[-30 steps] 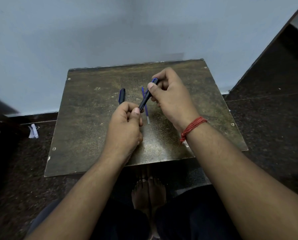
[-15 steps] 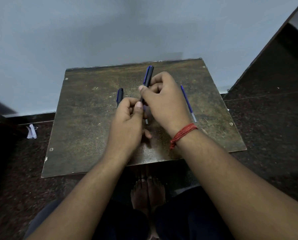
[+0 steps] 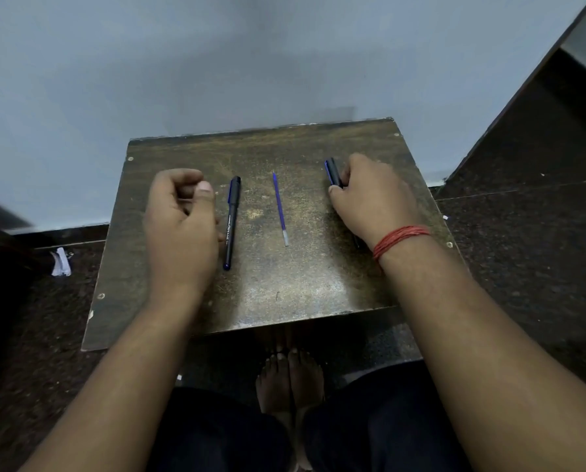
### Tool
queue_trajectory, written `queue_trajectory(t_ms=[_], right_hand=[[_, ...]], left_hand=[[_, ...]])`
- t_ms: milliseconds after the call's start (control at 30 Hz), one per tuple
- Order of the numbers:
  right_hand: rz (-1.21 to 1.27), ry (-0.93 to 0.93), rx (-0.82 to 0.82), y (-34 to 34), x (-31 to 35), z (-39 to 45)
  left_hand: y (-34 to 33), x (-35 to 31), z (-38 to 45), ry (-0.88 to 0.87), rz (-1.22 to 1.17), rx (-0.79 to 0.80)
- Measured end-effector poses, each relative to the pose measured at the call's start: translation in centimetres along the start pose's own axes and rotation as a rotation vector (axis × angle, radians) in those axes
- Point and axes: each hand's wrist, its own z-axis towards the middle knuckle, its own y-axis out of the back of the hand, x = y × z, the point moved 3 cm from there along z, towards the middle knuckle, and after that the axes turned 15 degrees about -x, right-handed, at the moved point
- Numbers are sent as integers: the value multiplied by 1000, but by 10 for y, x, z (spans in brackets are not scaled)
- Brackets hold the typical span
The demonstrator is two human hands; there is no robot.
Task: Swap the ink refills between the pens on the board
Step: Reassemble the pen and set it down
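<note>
A loose blue ink refill (image 3: 280, 208) lies bare near the middle of a worn brown board (image 3: 305, 287), its pale tip end toward the person, with nothing touching it. To its left a capped black pen (image 3: 232, 222) with a blue clip and white lettering rests flat on the board, running roughly parallel to the refill and well apart from it.

The left hand (image 3: 181, 229) hovers just beside that pen, fingers curled loosely inward and thumb raised, with nothing visible in its grasp. Whether the hand touches the pen's barrel cannot be told.

On the far side of the refill, the right hand (image 3: 375, 202) rests on the board, its fingers closed around a second black pen (image 3: 333, 172), whose dark end with a blue clip sticks out past the thumb. A red thread band (image 3: 400, 238) circles the right wrist.

The board sits against a pale blue-grey wall (image 3: 216, 63), over a dark speckled floor (image 3: 523, 250). Bare feet (image 3: 289, 379) show beneath the board's near edge, and a crumpled white scrap (image 3: 61, 262) lies on the floor to the left.
</note>
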Motion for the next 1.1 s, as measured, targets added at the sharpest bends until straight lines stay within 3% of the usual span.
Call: queue_trajectory(t_ms=[133,500,733,967,1100], right_hand=[[-94,20,6,0,3,-3],[-123,17,36,1,2,-2],[65,165,-147,15,31,-16],[139,298,-99,5,56,-34],[148,288,-106,4,59,-35]], left_hand=[[8,8,11,3,89,-87],[4,10,7,68,76,-69],[8,11,11,48,148,-56],[2,16,8,-81,348,37],[-5,17,1,-214,622,120]])
